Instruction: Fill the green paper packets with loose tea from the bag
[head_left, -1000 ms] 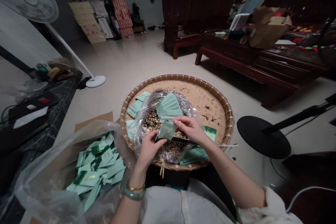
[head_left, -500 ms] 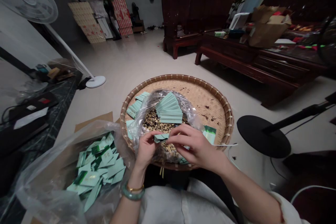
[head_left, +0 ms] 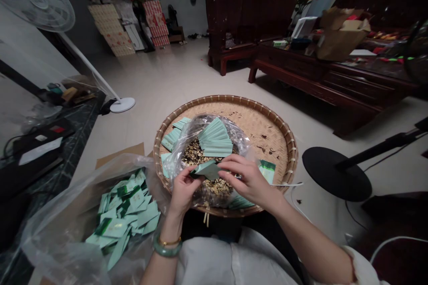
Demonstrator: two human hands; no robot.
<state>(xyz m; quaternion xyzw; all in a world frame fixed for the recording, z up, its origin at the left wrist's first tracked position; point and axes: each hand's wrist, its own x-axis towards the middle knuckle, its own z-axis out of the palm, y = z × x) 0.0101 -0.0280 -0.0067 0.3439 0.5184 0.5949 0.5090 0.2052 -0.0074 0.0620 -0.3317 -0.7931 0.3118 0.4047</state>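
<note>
Between my hands is a small light-green paper packet [head_left: 207,169], held above a clear plastic bag [head_left: 177,153] of dark and yellowish loose dried pieces [head_left: 217,189]. My left hand [head_left: 185,187] pinches the packet's left end between thumb and fingers. At its right end are the fingertips of my right hand [head_left: 245,178], closed on its edge. A fanned stack of light-green packets [head_left: 216,138] lies on the dried pieces just beyond my hands. The bag sits in a round woven bamboo tray [head_left: 267,120].
At the left, an open plastic-lined box [head_left: 63,205] holds many green packets [head_left: 129,211]. More packets [head_left: 172,138] lie along the tray's left side, and one [head_left: 267,170] at its right. A white fan [head_left: 122,105], a black stand base [head_left: 336,173] and a wooden table [head_left: 321,75] stand around.
The packet has turned so more of its flat face shows, and it sits slightly higher. My right hand has shifted a little, uncovering more dried pieces and packets at the tray's near edge.
</note>
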